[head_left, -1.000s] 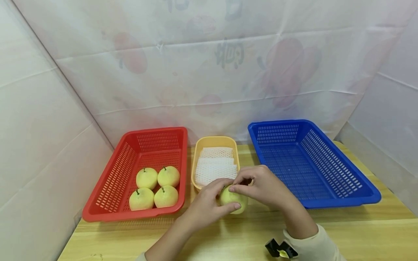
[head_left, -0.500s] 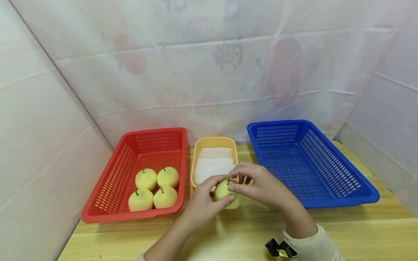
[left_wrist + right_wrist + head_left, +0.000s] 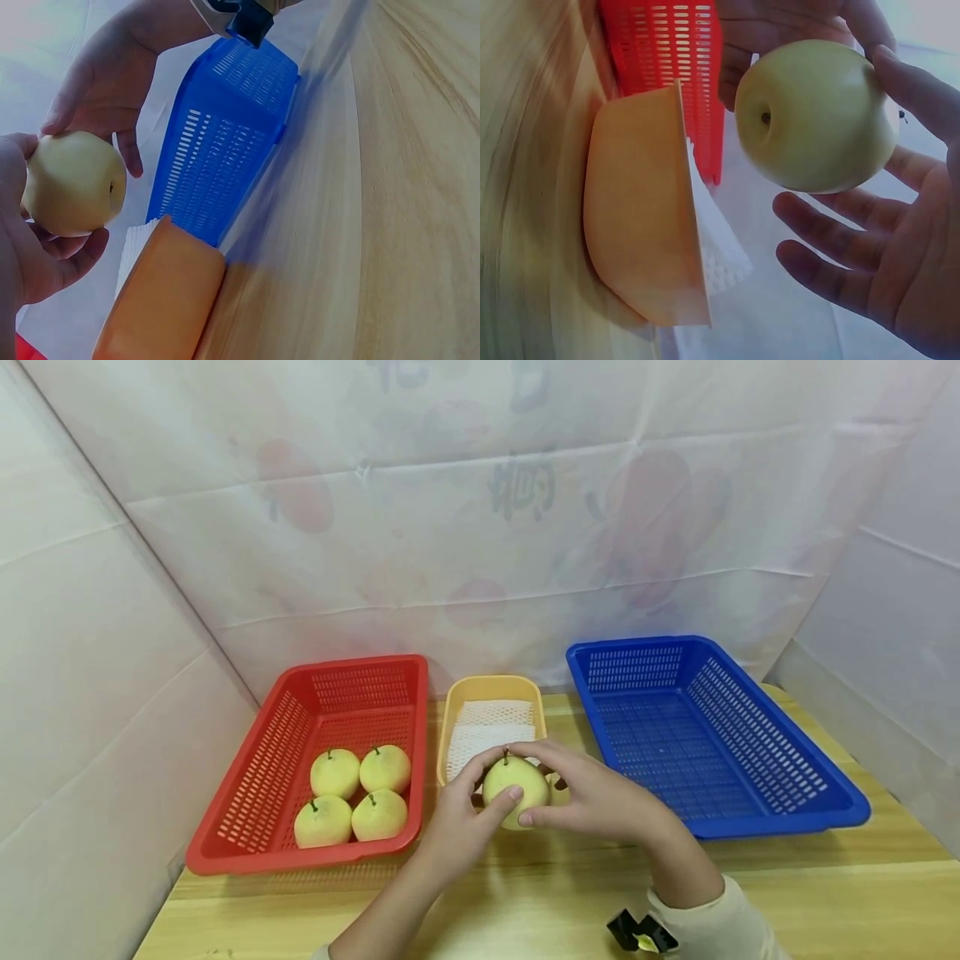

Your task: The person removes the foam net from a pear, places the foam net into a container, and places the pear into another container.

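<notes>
A pale yellow pear [image 3: 517,781] with a short dark stem hangs over the table in front of the yellow tray, between both hands. My left hand [image 3: 461,827] grips it from the left, thumb across its near side and fingers behind. On the right, my right hand [image 3: 592,789] curves round it, with the thumb on the near side and the index finger by the stem. Seen from the right wrist, the lower fingers [image 3: 832,232] of that hand are spread, apart from the pear [image 3: 814,120]. The pear's base [image 3: 112,186] faces the tabletop.
At left, a red basket [image 3: 420,710] holds several pears [image 3: 386,768]. White foam net sleeves [image 3: 480,739] lie in the yellow tray [image 3: 450,697], partly hidden by the hands. To the right stands a blue basket [image 3: 645,727]. Cloth walls [image 3: 480,527] rise behind the wooden table [image 3: 525,910].
The pear has moved slightly left and up with both hands. My right hand's fingers have left their bunched position at the stem and spread round the pear's right side.
</notes>
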